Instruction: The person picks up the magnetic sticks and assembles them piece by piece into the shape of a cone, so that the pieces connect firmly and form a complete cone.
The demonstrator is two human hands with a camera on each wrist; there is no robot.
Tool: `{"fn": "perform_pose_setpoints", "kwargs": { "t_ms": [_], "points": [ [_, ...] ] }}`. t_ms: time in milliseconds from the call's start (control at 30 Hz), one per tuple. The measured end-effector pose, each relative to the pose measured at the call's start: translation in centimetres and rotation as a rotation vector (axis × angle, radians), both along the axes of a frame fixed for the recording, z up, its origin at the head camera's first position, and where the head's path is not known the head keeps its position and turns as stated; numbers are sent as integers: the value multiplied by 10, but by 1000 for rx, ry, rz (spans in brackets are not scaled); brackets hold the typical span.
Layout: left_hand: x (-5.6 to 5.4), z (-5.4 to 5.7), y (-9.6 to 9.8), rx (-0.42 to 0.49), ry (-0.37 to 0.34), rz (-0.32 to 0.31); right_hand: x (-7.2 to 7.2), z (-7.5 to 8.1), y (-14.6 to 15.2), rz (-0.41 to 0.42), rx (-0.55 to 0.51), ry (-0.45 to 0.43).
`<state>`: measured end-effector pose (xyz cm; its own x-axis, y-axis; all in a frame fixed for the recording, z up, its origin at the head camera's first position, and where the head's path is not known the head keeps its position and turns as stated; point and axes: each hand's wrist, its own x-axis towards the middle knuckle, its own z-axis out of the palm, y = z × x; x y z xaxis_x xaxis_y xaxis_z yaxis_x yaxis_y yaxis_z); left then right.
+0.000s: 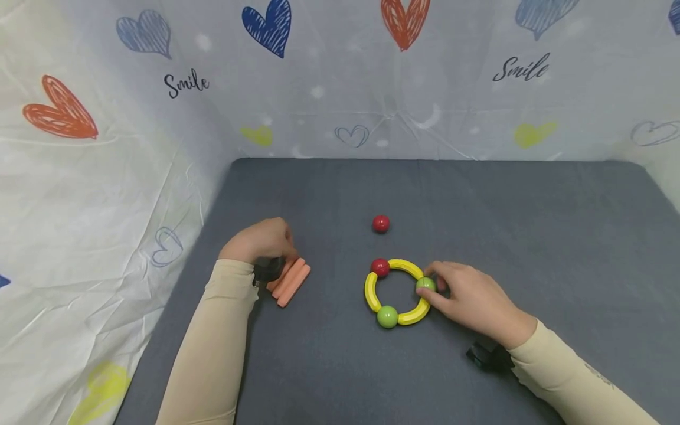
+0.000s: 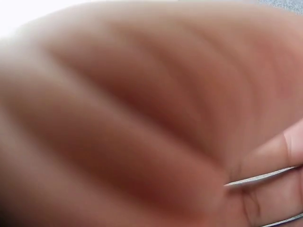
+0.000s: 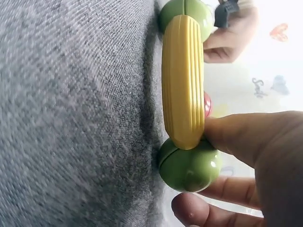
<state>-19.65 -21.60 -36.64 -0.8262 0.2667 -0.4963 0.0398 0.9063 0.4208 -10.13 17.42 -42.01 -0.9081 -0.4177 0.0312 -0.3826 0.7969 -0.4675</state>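
Note:
A ring of three curved yellow pieces [image 1: 370, 292] with a red ball [image 1: 379, 267] and two green balls lies on the table. My right hand [image 1: 475, 301] pinches the right-hand green ball [image 3: 189, 165] between thumb and fingers. The other green ball [image 1: 387, 317] sits at the ring's near side. To the left, my left hand [image 1: 261, 241] reaches down with bent fingers at several orange sticks [image 1: 294, 286] lying side by side. Its fingertips are hidden behind the hand, and only blurred skin and some fingers fill the left wrist view.
A loose red ball [image 1: 381, 224] lies beyond the ring. The dark grey table [image 1: 504, 206] ends at a white cloth [image 1: 319, 100] printed with hearts, which stands at the back and left. Each wrist wears a small black camera.

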Motion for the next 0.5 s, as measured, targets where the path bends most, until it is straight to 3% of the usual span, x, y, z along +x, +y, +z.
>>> {"fn": "perform_pose_setpoints", "kwargs": {
  "t_ms": [200, 400, 500],
  "points": [
    [0, -6, 4, 5, 59, -20, 1, -3, 0, 17, -30, 25],
    [7, 3, 22, -31, 241, -64, 2, -4, -2, 40, -62, 35],
    [13, 10, 36, 21, 355, -108, 2, -6, -3, 49, -72, 30]
  ]
}}
